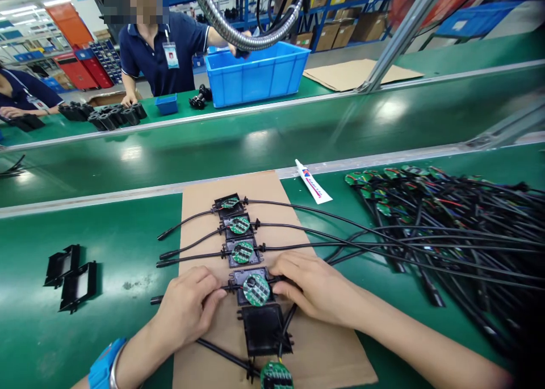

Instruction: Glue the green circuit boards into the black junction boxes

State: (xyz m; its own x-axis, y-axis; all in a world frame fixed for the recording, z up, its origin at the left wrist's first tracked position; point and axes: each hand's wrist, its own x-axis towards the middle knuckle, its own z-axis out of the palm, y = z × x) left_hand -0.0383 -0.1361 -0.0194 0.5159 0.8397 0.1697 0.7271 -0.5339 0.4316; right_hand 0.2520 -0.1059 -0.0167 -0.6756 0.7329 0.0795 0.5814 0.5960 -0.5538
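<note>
A round green circuit board [256, 289] with black cables lies in a black plastic case [238, 278] on a cardboard sheet [204, 372]. My left hand [189, 301] pinches its left cable beside the case. On the other side, my right hand [304, 281] closes round the right cable at the case's edge. Farther up stand several similar cases, each bearing a board, such as the one with this board [242, 252]. Nearer me lies a bare black case [264, 329], and below it another circuit board [276, 375] hangs on its cable, partly cut off.
A tangled heap of cabled boards [451, 224] covers the right. A white tube [313, 182] lies beyond the cardboard, two black cases [79, 287] at left. Across the green belt [255, 142], a co-worker [157, 54] reaches to a blue bin [259, 76]. A metal post [400, 37] rises there.
</note>
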